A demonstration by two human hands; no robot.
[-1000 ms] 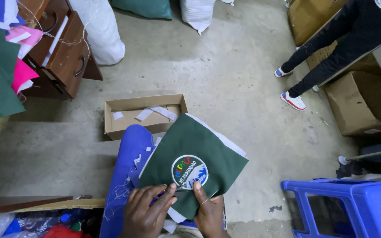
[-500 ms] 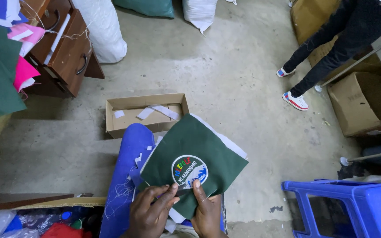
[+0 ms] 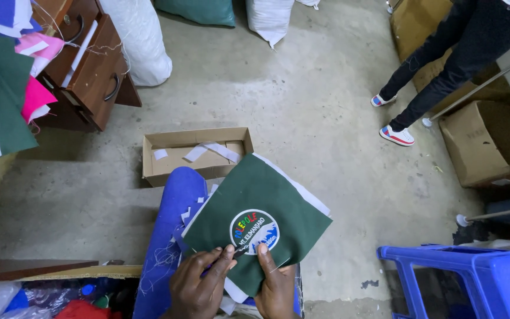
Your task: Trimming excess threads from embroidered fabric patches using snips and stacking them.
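While the left hand (image 3: pixel 199 287) pinches a small tool, the right hand (image 3: pixel 277 286) grips green cloth (image 3: pixel 267 201).

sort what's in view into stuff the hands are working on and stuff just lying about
In hand: green felt piece with round embroidered patch, held by left hand and right hand.

Lying about: shallow cardboard box, blue plastic stool, wooden drawers, white sacks.

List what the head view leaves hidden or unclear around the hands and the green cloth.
- Left hand: wrist cut off by the bottom edge.
- Right hand: its fingers lie under the green cloth, and the edge crops it.
- Small dark thing pinched at the round patch: too small to identify.
- White backing under the cloth: mostly covered.
- Cardboard box: near wall hides part of its floor.
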